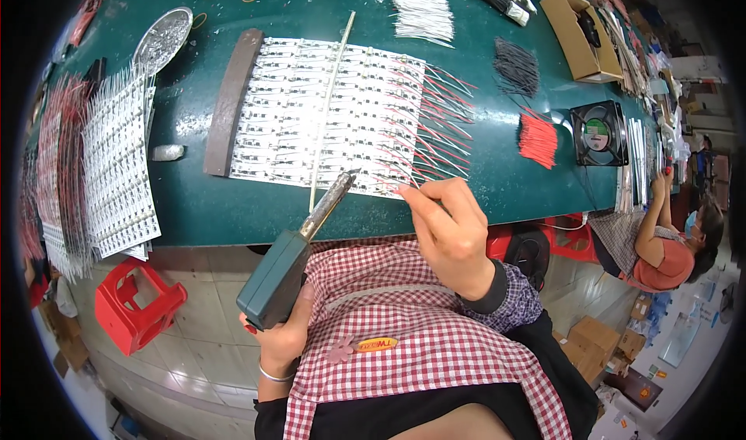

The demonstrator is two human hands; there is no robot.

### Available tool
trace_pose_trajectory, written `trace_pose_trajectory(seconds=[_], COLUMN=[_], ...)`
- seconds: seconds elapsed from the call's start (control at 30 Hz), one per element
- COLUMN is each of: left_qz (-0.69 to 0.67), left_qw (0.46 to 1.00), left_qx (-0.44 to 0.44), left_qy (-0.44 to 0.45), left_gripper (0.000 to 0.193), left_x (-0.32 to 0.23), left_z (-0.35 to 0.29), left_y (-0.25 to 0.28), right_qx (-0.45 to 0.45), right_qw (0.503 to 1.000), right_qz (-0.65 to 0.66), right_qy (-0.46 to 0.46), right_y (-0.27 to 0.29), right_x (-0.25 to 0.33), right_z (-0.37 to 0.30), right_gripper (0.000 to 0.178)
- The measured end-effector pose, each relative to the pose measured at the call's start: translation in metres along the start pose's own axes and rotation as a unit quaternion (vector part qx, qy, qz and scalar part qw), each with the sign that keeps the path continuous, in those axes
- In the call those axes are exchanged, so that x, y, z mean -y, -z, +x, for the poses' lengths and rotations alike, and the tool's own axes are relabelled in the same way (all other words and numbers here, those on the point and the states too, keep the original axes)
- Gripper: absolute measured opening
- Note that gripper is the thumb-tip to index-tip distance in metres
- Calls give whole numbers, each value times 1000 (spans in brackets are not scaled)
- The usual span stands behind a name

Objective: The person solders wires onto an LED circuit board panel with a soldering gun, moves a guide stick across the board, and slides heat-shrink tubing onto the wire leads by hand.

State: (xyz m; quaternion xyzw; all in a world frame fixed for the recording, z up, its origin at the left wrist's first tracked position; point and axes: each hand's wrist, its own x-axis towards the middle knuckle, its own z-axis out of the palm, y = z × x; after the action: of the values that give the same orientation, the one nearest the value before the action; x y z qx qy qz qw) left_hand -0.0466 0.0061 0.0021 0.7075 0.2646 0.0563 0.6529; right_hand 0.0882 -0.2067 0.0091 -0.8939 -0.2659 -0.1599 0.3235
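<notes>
My left hand (pixel 284 337) is wrapped round the dark green handle of a soldering iron (pixel 273 278). Its metal tip reaches the lower edge of a white circuit board panel (pixel 291 114) covered in rows of small parts. At the panel's lower right corner, my right hand (pixel 457 234) pinches what looks like a thin red wire, mostly hidden by the fingertips. Red and white wires (pixel 444 125) stick out along the panel's right edge. A pale thin rod (pixel 330 102) lies across the panel, and a brown bar (pixel 233 102) lies along its left edge.
Wired panels (pixel 120 164) are stacked at left, near a metal dish (pixel 165 40). White (pixel 423 14), black (pixel 516 67) and red (pixel 537 141) wire bundles lie right, beside a fan (pixel 598 133) and cardboard box (pixel 579 40). A red stool (pixel 136 304) stands below; another person (pixel 668 242) sits far right.
</notes>
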Motion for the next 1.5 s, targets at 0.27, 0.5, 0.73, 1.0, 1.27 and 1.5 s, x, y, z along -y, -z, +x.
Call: trace_pose_trajectory(seconds=[0.27, 0.5, 0.73, 1.0, 1.27, 1.5], left_qz=[12, 63, 71, 97, 56, 12], left_qw=[1000, 998, 997, 990, 997, 996], left_qx=[-18, 10, 4, 17, 34, 12], left_qy=[-2, -5, -23, -103, -36, -86], left_gripper=[24, 21, 17, 17, 26, 31], left_x=[3, 5, 5, 8, 27, 12], left_z=[-7, -9, -11, -6, -22, -15], left_y=[2, 6, 3, 2, 17, 11], right_qx=[20, 18, 22, 19, 21, 25], right_qw=[998, 999, 998, 998, 998, 998], right_qz=[52, 49, 52, 56, 54, 64], right_qy=[18, 11, 6, 2, 3, -1], right_y=[-22, -23, -23, -23, -21, -22], right_x=[-4, -4, -2, -3, -2, -5], right_z=[-8, -11, -14, -13, -13, -13], right_gripper=[25, 25, 25, 24, 22, 21])
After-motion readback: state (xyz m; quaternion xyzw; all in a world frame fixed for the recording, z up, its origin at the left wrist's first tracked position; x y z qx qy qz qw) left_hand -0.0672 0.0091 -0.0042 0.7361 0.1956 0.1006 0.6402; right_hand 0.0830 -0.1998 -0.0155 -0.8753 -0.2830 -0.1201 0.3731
